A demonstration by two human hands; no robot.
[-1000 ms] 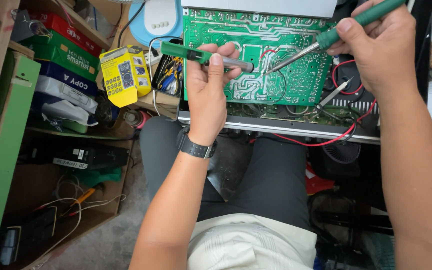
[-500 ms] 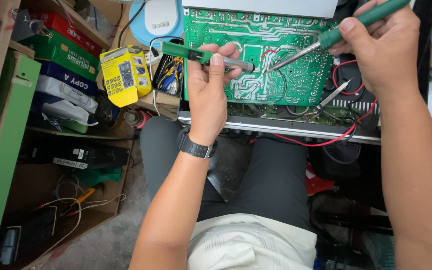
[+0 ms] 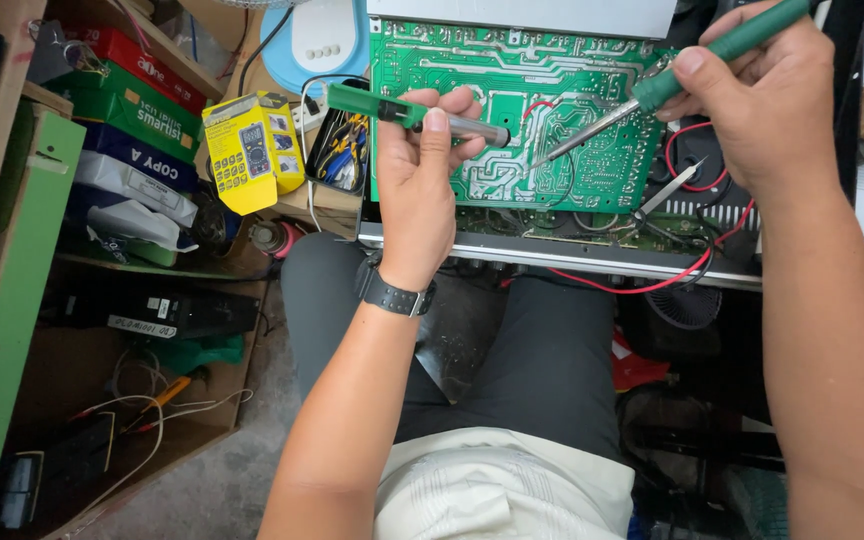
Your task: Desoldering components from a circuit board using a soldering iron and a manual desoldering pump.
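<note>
— What's stacked on the shelf to the left?

— Flat boxes, red (image 3: 142, 62), green (image 3: 132, 105) and blue (image 3: 137, 158), with a yellow multimeter package (image 3: 250, 148) beside them.

— And the hands?

— The left hand (image 3: 422, 185) pinches a green-and-metal desoldering pump (image 3: 417, 115); the right hand (image 3: 767, 95) grips a green-handled soldering iron (image 3: 692, 65), its tip on the glossy green circuit board (image 3: 512, 110).

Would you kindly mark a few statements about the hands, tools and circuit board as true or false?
1. The right hand holds a green-handled soldering iron. True.
2. The left hand is empty. False: it holds a green desoldering pump.
3. The circuit board is blue. False: it is green.
4. A black watch sits on the left wrist. True.
5. A yellow boxed multimeter lies left of the board. True.
</note>
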